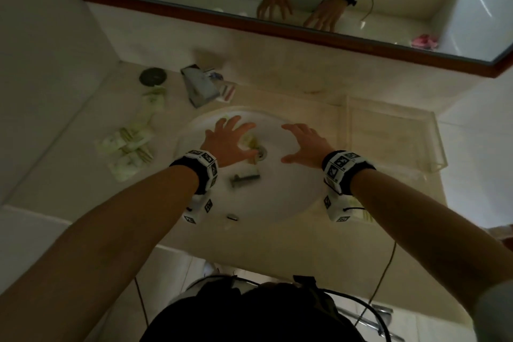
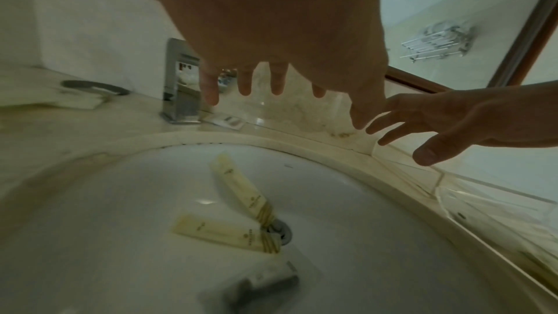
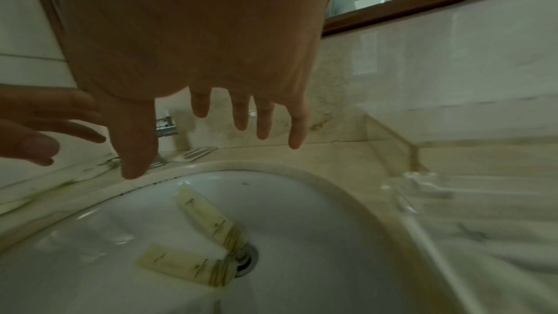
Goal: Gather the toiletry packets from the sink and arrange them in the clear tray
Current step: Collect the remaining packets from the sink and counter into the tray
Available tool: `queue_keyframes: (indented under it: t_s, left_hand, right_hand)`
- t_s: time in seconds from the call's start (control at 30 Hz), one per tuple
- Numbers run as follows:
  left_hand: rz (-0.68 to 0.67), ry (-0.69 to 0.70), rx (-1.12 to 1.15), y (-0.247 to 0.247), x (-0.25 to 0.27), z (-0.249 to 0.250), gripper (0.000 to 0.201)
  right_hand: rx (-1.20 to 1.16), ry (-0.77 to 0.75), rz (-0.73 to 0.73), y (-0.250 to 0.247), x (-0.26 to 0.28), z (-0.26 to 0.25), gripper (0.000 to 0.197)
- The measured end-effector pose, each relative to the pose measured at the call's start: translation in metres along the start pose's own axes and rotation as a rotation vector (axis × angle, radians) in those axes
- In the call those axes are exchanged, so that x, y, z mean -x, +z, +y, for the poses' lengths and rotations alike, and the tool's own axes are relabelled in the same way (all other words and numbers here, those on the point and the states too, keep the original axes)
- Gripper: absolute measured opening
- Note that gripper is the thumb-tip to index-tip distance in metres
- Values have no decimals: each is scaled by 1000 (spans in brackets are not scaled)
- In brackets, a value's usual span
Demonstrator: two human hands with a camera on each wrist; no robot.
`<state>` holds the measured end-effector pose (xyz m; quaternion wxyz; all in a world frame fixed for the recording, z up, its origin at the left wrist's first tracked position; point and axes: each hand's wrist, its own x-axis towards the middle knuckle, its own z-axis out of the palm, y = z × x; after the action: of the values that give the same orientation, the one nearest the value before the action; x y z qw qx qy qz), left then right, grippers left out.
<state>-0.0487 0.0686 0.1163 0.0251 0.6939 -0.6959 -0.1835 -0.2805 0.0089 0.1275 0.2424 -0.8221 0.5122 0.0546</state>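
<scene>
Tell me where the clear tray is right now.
In the head view the clear tray sits on the counter right of the sink, against the back wall, beyond the right hand; it looks empty.

Beyond the fingers (image 1: 234, 121) of the left hand (image 1: 224, 144), a little to their left, a chrome faucet (image 1: 198, 86) stands on the beige stone counter (image 1: 69, 175). Farther left of these fingers lies a dark round disc (image 1: 152, 76). Well beyond the fingertips of both hands, a mirror with a brown wooden frame (image 1: 277, 23) hangs on the wall. Far to the right of the fingers (image 1: 294, 128) of the right hand (image 1: 308, 147), something pink (image 1: 423, 41) shows in the mirror; it is too blurred to tell what. Behind the wrists, a small metal piece (image 1: 231, 217) lies on the counter.
</scene>
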Motion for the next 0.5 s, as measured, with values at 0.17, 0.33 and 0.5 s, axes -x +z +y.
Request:
queue_keyframes:
  t_s: [0.17,0.33,0.5]
  left_hand:
    - [75,-88,8,-8,18,-50,73]
    - [102,-169,61,-17,34,-98,72]
    - [110,-253,94,-26,48,-146,74]
  right_hand:
    - [-9,-62,-29,14,-30,-44,91]
    - [-19,-108,-50,30,-56,-92,93]
    - [-34,-150,-84,41,-81,-137,94]
